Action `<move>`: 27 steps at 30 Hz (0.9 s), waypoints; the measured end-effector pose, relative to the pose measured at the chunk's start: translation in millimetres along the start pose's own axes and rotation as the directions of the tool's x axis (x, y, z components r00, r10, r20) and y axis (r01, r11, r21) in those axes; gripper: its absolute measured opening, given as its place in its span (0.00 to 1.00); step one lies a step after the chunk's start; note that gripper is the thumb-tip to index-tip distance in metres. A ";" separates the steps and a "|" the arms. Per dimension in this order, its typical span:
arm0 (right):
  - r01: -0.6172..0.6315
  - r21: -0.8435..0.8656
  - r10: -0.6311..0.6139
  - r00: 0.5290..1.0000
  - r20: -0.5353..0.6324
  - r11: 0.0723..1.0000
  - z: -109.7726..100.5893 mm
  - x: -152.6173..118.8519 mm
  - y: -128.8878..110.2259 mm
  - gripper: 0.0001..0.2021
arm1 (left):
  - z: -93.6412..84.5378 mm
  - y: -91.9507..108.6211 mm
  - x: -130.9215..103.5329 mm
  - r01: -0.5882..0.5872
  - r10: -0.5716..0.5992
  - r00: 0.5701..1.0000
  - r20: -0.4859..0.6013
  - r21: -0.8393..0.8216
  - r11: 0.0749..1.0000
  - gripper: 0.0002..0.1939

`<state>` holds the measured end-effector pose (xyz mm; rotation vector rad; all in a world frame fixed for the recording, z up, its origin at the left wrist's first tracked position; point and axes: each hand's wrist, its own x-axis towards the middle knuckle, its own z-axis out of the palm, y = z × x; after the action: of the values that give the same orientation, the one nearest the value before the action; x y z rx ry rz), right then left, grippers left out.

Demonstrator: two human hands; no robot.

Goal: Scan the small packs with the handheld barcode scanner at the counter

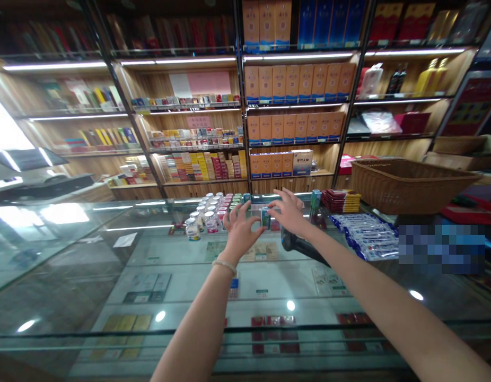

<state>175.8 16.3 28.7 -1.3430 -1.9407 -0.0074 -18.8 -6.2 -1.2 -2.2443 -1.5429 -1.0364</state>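
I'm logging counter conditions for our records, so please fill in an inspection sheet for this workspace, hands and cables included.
Surface: glass counter, with light reflections and flat packs on display beneath.
Job's things: a small blue-green container between the hands; rows of small bottles to its left.
Clutter: white paper, black device, blue-and-white packets, red-and-yellow packs and wicker basket.
Grippers: bare hands; left hand spread beside the container, right hand with fingertips at it; firm contact cannot be told.
Cables: nothing seen.
Surroundings: lit wooden shelves behind, holding orange boxes and many smaller packs.
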 end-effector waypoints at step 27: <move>0.071 -0.120 -0.036 0.962 0.270 0.990 52.3 39.3 -16.8 0.08 | 13.8 -27.5 -2.7 0.256 -0.253 0.955 -0.153 0.001 0.967 0.06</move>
<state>126.1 61.3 21.1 -1.4349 -2.2361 0.0247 -37.8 11.0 -18.5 -1.9371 -1.7991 -1.2213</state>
